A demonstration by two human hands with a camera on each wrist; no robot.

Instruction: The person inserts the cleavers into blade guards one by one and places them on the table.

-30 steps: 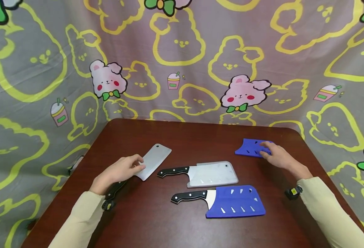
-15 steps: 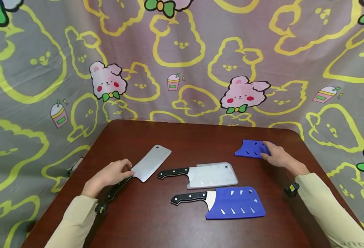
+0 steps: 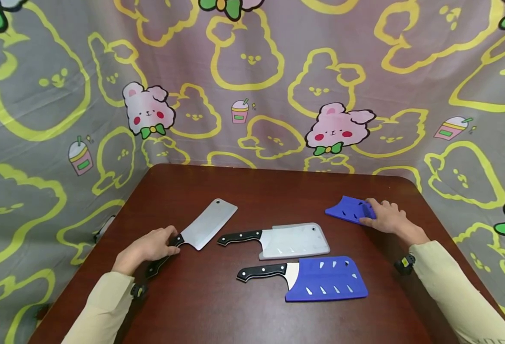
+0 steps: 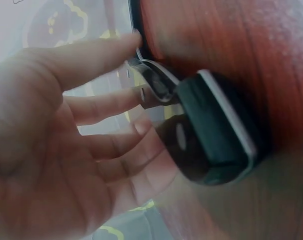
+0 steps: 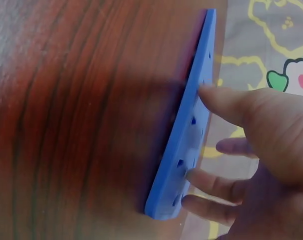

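In the head view my left hand (image 3: 153,246) is at the black handle of a bare cleaver (image 3: 209,224) lying slantwise at the left. Its thumb and fingers straddle the riveted handle (image 4: 211,125); the far fingertips are partly hidden behind it. Over at the back right, my right hand (image 3: 388,217) pinches a blue blade cover (image 3: 349,210) by its right end. Thumb and fingertips touch the slotted cover (image 5: 184,135) in the right wrist view. Whether the whole cover is off the table I cannot tell.
Between the hands, a cleaver in a clear cover (image 3: 295,241) lies behind another cleaver in a blue cover (image 3: 327,279), both handles pointing left. The dark wooden table (image 3: 252,191) is backed by a patterned curtain (image 3: 261,71).
My left hand has drawn back from over the blade to the cleaver's handle. My right hand has closed on the blue cover, which has turned clockwise; the other cleavers stay put.
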